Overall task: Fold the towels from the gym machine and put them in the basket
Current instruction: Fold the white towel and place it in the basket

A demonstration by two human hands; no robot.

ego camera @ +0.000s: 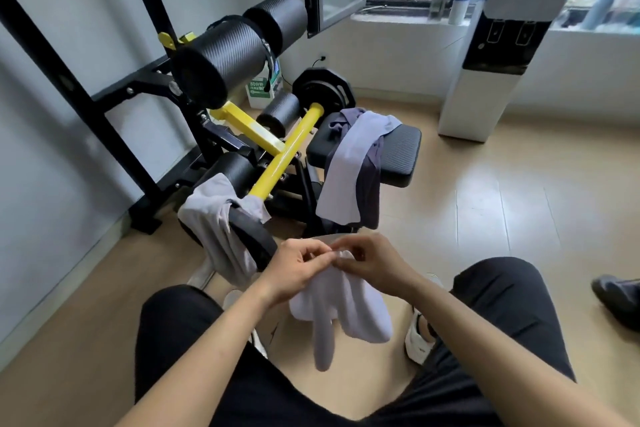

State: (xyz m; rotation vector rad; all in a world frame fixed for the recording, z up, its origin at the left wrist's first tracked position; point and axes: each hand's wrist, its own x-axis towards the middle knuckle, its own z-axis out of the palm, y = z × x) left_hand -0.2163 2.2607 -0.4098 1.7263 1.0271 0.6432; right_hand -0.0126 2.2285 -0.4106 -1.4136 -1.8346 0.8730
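Observation:
A pale lilac towel (346, 308) hangs bunched between my knees, pinched at its top edge by my left hand (298, 270) and my right hand (370, 263), which meet close together. On the black and yellow gym machine (270, 146) a second light towel (349, 163) lies draped over the padded seat on top of a dark grey one (369, 184). A grey towel (218, 222) hangs over the machine's near left arm. No basket is in view.
A white water dispenser (498, 45) stands at the right by the window sill with bottles (457, 7). A weight plate (325, 90) sits behind the seat. Someone's dark shoe (620, 298) shows at the far right. Wooden floor lies open right of the seat.

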